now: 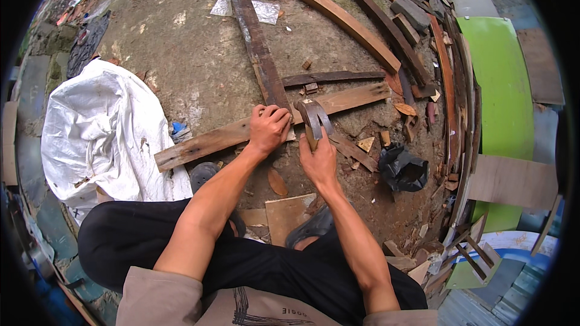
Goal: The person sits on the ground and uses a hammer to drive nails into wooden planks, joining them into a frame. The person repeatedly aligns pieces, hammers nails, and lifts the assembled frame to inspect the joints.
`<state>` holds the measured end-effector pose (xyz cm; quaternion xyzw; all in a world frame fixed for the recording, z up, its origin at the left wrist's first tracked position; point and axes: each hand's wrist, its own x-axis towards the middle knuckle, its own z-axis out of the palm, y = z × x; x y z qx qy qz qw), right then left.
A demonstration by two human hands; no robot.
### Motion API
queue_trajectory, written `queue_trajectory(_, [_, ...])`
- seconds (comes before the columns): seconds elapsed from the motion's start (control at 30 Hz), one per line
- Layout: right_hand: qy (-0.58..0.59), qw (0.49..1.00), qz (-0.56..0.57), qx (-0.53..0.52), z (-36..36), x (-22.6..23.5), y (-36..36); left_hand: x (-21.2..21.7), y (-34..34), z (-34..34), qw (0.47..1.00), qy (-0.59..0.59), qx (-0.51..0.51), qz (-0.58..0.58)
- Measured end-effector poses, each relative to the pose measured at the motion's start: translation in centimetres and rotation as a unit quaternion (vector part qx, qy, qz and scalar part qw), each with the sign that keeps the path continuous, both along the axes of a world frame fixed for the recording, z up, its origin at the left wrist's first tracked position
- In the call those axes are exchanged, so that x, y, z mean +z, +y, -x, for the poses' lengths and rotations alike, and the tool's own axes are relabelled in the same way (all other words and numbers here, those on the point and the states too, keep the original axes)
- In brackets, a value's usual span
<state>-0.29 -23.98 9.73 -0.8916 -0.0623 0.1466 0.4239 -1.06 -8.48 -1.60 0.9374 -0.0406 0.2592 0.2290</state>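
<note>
My right hand (318,162) is wrapped round the handle of a claw hammer (310,118). The hammer's head and curved claw show just beyond my fingers, over a weathered brown plank (208,140) that lies slantwise across the ground. A long dark board (249,30) runs from the far edge toward me and meets this plank. Where the two meet, my left hand (269,129) has its fingers curled down over the wood, close to the hammer head. Its fingertips are partly hidden, so a small thing under them cannot be made out.
On the left lies a white sack (109,133). A black plastic bag (403,168) sits at the right, near scattered wood scraps. Long curved-looking boards (344,21) lie at the far right, with a green panel (498,90) beyond. A flat board piece (287,217) lies between my feet.
</note>
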Motion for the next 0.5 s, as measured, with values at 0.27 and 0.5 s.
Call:
queue_trajectory(0.27, [-0.006, 1.000, 0.012, 0.007, 0.2, 0.0, 0.6, -0.1, 0.1, 0.1, 1.000, 0.003, -0.012, -0.023])
queue_trajectory(0.5, [-0.018, 1.000, 0.013, -0.015, -1.0, 3.0, 1.4, -1.3, 4.7, -0.9, 0.998, 0.051, -0.043, 0.019])
